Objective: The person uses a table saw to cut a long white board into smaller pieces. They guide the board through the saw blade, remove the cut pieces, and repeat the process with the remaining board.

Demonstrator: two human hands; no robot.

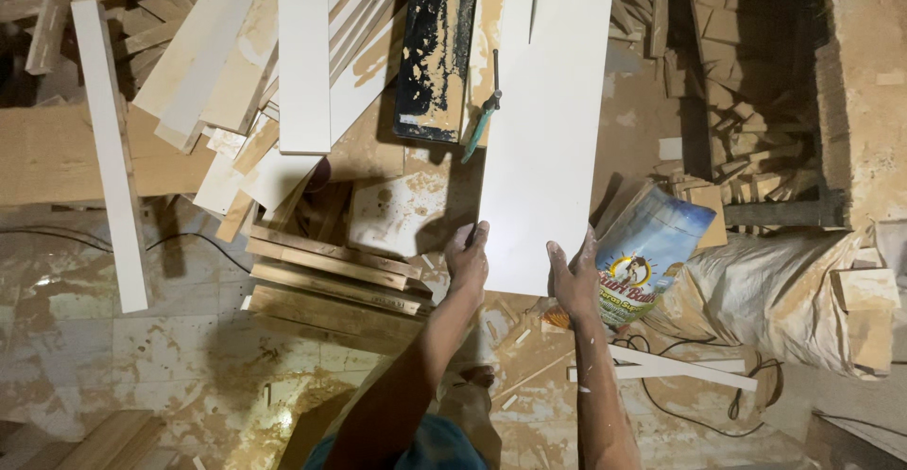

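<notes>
Head view, left hand and right hand both grasping one white board (near end), one clamp beside it.

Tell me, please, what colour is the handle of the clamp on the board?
Teal green, seen in the head view: the clamp handle lies against the white board.

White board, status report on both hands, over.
Left hand and right hand grip the white board's near end. Saw slit at far end. Teal-handled tool alongside its left edge.
</notes>
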